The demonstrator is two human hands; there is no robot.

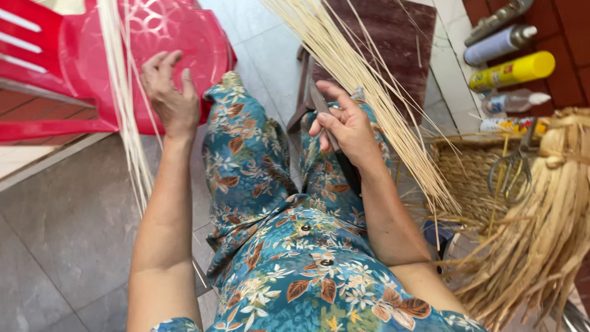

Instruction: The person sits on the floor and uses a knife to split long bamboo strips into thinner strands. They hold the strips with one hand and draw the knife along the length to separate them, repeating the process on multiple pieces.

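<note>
My left hand is raised over the red plastic chair, fingers spread, touching a thin bundle of pale reed strips that hangs down past it. My right hand is closed around a dark-handled knife held over my right knee. A large fan of pale reed strips runs from the upper middle down to the right, passing just behind that hand. My lap is covered by blue floral cloth.
A woven basket with scissors stands at the right beside a bundle of dried straw. Spray cans and bottles lie at the upper right. A dark wooden board rests ahead on the grey tiled floor.
</note>
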